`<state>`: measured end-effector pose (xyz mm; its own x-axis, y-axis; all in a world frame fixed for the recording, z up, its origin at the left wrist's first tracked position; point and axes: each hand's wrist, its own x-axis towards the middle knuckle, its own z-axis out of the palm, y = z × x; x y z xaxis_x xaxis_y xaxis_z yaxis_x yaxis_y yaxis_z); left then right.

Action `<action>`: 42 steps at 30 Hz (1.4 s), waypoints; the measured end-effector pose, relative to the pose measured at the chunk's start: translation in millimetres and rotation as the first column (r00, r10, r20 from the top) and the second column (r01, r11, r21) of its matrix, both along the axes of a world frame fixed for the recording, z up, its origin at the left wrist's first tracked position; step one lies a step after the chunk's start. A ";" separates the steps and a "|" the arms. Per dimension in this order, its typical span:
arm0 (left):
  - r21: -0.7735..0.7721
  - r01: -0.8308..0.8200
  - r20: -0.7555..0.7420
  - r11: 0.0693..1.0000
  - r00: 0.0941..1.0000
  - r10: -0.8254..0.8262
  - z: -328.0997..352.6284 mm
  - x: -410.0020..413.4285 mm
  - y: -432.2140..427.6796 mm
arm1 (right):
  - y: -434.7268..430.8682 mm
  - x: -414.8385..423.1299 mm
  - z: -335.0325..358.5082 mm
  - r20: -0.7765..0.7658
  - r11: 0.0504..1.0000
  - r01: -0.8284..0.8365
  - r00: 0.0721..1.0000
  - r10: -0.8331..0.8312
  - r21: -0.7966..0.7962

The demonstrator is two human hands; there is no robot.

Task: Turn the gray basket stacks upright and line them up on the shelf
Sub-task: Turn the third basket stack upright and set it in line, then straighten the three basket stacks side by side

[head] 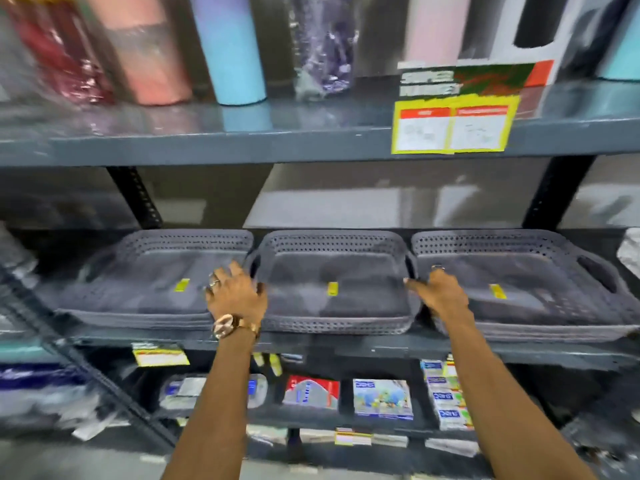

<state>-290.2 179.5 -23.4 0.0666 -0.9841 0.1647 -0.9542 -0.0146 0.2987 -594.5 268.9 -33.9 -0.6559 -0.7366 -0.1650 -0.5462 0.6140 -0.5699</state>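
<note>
Three gray perforated basket stacks sit upright in a row on the middle shelf (pixel 346 345): a left stack (pixel 149 282), a middle stack (pixel 332 265) and a right stack (pixel 519 268). Each has a small yellow sticker inside. My left hand (pixel 235 296), with a watch at the wrist, grips the left rim of the middle stack, where it meets the left stack. My right hand (pixel 440 292) curls over the middle stack's right rim, beside the right stack. The picture is blurred.
The upper shelf (pixel 242 147) holds tall bottles (pixel 239 46) and a boxed item, with a yellow price tag (pixel 453 124) on its edge. Black posts (pixel 136 199) stand behind the baskets. Small packets (pixel 382 398) fill the lower shelf.
</note>
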 end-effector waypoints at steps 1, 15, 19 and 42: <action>0.055 0.006 -0.019 0.998 1.000 -0.005 0.2 14.5 -11.0 | -3.3 3.8 -1.3 -0.012 1.000 0.012 1.000 -0.012 0.018; -0.045 0.208 -0.257 0.977 0.943 -0.213 -26.0 32.3 -44.4 | -3.8 24.7 -19.6 -0.225 0.997 0.046 0.974 -0.030 0.063; -0.056 0.186 -0.260 0.981 0.946 -0.194 -27.9 25.0 -56.4 | -18.7 14.4 -20.6 -0.191 0.998 0.019 0.982 -0.008 0.057; -0.050 0.171 -0.301 0.984 0.937 -0.178 -25.6 21.9 -54.3 | -13.8 35.0 -6.5 -0.202 0.993 0.088 0.977 -0.070 0.080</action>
